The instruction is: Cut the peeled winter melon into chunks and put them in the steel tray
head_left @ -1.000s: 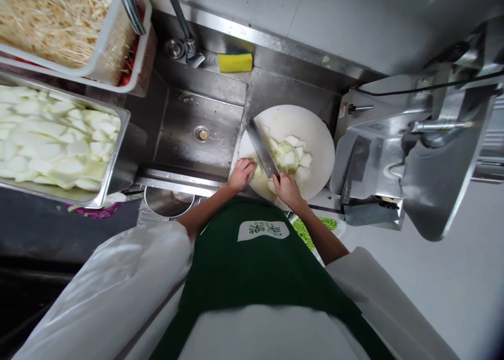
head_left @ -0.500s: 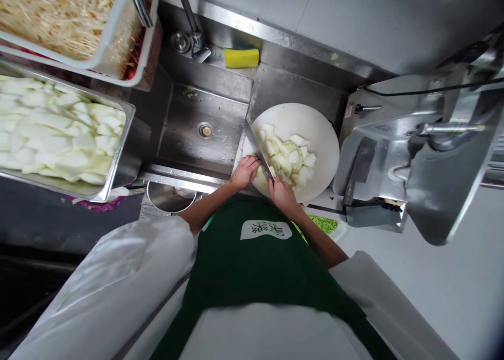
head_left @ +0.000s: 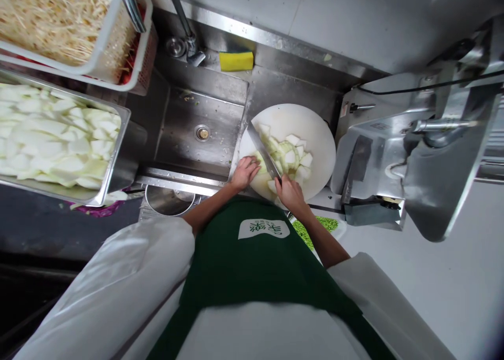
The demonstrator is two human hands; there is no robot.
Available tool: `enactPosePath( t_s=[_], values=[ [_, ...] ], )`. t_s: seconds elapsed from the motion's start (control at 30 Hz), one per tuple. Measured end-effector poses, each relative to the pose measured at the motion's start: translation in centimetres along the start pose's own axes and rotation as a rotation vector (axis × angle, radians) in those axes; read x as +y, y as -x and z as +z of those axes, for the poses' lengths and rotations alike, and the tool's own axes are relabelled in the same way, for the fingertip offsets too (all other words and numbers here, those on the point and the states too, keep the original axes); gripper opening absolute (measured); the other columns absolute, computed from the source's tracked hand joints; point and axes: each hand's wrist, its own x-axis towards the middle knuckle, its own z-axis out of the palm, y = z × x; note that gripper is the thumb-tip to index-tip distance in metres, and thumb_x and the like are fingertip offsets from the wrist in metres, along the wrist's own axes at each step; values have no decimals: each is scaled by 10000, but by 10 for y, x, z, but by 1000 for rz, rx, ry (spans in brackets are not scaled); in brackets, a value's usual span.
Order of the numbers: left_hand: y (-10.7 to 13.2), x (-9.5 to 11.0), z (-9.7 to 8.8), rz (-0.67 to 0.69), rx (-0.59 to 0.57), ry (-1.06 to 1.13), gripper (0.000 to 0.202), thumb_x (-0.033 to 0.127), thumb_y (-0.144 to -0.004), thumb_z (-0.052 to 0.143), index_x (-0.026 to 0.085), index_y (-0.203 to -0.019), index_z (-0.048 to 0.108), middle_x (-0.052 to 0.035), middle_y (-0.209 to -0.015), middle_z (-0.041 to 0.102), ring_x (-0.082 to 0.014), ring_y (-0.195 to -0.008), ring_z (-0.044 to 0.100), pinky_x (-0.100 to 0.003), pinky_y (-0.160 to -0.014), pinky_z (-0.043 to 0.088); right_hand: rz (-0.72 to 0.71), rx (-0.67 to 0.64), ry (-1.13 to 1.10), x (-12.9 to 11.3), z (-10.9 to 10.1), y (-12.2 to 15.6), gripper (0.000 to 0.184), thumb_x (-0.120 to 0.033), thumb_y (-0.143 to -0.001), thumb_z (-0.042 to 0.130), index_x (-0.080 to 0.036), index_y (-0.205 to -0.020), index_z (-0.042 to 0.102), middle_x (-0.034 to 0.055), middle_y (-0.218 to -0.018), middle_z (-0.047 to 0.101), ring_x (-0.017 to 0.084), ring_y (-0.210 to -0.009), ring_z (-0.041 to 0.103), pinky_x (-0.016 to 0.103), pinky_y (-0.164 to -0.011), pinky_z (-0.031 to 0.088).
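A round white cutting board (head_left: 311, 126) lies on the steel counter right of the sink. Pale green-white vegetable chunks (head_left: 289, 155) are piled on it. My right hand (head_left: 289, 191) grips the handle of a cleaver (head_left: 263, 149), its blade slanting up-left across the board. My left hand (head_left: 244, 172) has curled fingers pressing down a pale vegetable piece (head_left: 258, 166) just left of the blade, at the board's near left edge.
A steel sink (head_left: 197, 129) with a tap (head_left: 185, 29) lies left of the board, a yellow sponge (head_left: 235, 61) behind it. A steel tray of white slices (head_left: 59, 139) and a basket of sprouts (head_left: 59, 19) sit far left. A meat slicer (head_left: 413, 150) stands right.
The cleaver has moved up and down and shifted slightly right along the piece. My left hand has stayed on the vegetable beside the blade.
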Motion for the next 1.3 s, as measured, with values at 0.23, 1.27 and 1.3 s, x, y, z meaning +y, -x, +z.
enactPosePath(
  t_s=[0.23,1.27,1.3],
  values=[
    [-11,1,-2,66,-103,-36,315,250,-1062,383,174,-1080,688,-118,-1107,661,-237,-1006,560,-409,-894,501,24,-46,56,-3,-6,31,397,-403,-1110,283,-131,-1173,565,138,-914,742,277,-857,727,313,-741,473],
    [7,-15,3,68,-54,83,341,306,-1080,351,187,-1136,665,-124,-1187,655,-224,-1118,581,-423,-972,522,19,14,-20,-39,11,-30,375,-346,-1100,304,-99,-1210,563,171,-1005,736,271,-939,713,318,-793,500],
    [8,-16,3,75,-47,84,332,303,-1078,360,186,-1130,666,-125,-1182,656,-225,-1116,580,-424,-971,522,4,18,-21,-38,9,-31,374,-354,-1102,308,-101,-1202,565,169,-1000,736,267,-932,712,314,-793,498]
  ],
)
